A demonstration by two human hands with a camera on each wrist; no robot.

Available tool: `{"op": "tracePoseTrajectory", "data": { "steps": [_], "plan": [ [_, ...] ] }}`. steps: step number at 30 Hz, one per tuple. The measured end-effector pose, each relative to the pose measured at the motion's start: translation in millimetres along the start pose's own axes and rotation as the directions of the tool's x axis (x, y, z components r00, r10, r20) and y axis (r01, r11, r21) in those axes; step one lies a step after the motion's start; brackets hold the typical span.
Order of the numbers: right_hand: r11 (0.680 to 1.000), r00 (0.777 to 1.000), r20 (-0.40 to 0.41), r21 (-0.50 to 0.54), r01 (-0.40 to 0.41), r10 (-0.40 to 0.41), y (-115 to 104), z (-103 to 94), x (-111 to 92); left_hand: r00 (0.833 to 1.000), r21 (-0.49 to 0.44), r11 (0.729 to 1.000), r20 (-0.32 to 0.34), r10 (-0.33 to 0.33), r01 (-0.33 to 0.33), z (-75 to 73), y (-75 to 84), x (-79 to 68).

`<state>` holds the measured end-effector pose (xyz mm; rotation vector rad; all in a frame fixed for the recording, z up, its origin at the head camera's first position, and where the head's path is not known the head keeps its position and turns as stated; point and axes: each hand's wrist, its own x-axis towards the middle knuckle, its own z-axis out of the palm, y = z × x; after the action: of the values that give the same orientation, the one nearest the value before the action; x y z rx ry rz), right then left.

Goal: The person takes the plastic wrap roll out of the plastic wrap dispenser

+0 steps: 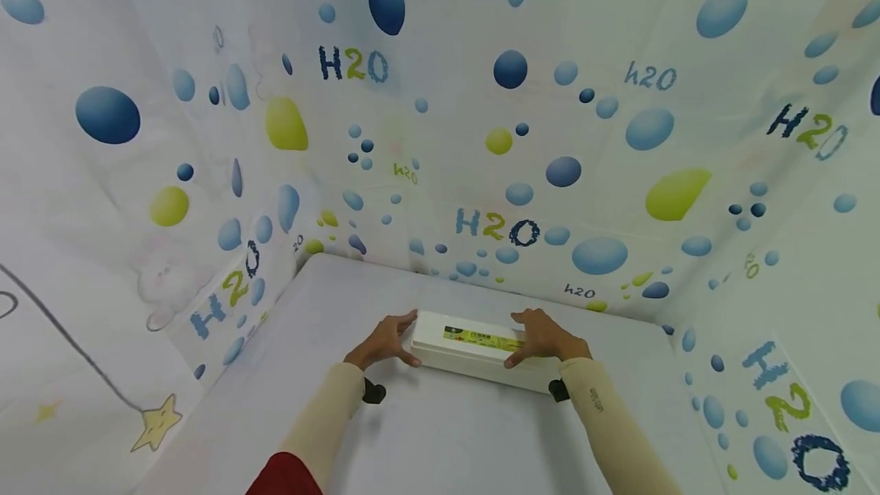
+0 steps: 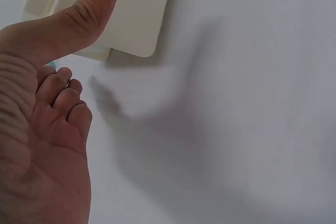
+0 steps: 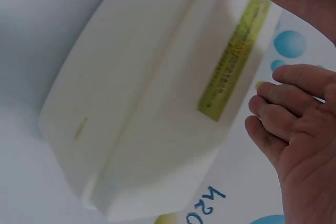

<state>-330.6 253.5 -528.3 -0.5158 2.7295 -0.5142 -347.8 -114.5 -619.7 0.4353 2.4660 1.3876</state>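
A long white box [image 1: 467, 350] with a lid and a yellow-green label [image 1: 481, 338] lies on the white table. My left hand [image 1: 385, 342] is at its left end, thumb by the near corner and fingers spread toward the far corner. In the left wrist view, the thumb [image 2: 86, 14] overlaps the box [image 2: 134, 24], while several fingertips stand just off its end. My right hand [image 1: 543, 338] spans the box's right part, thumb over the near side and fingers at the far side. In the right wrist view, several fingers [image 3: 278, 114] show apart from the box's edge.
The white table [image 1: 447, 449] runs up to a curtain [image 1: 447, 136] printed with blue and green drops and H2O lettering. The curtain also rises at the left and right. Dark wrist devices [image 1: 373, 392] sit under both wrists, close to the box.
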Motion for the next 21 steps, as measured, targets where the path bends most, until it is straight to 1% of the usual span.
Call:
{"op": "tracePoseTrajectory", "data": {
  "steps": [6,12,14,18,21],
  "plan": [
    [1.000,1.000,0.015,-0.011,0.003,-0.002,5.7,12.1,1.7,1.000,-0.060,0.998,-0.019,-0.002,0.001,10.1,-10.7,0.2],
    [1.000,1.000,0.009,0.001,0.027,-0.027,4.9,14.9,3.4,0.998,-0.136,0.991,-0.052,-0.019,0.012,19.1,-17.6,3.3],
    [1.000,1.000,0.002,-0.011,0.027,-0.027,5.0,16.2,5.0,0.998,-0.162,0.987,-0.061,-0.023,0.013,21.4,-18.8,4.1],
    [1.000,1.000,-0.020,-0.006,-0.004,0.004,7.8,21.7,7.7,0.996,-0.184,0.983,-0.092,-0.005,-0.012,25.3,-19.5,5.2],
    [1.000,0.999,-0.040,0.024,-0.017,0.018,10.4,27.4,8.2,0.993,-0.192,0.981,-0.115,-0.010,-0.013,28.5,-22.0,6.1]
  ]
}}
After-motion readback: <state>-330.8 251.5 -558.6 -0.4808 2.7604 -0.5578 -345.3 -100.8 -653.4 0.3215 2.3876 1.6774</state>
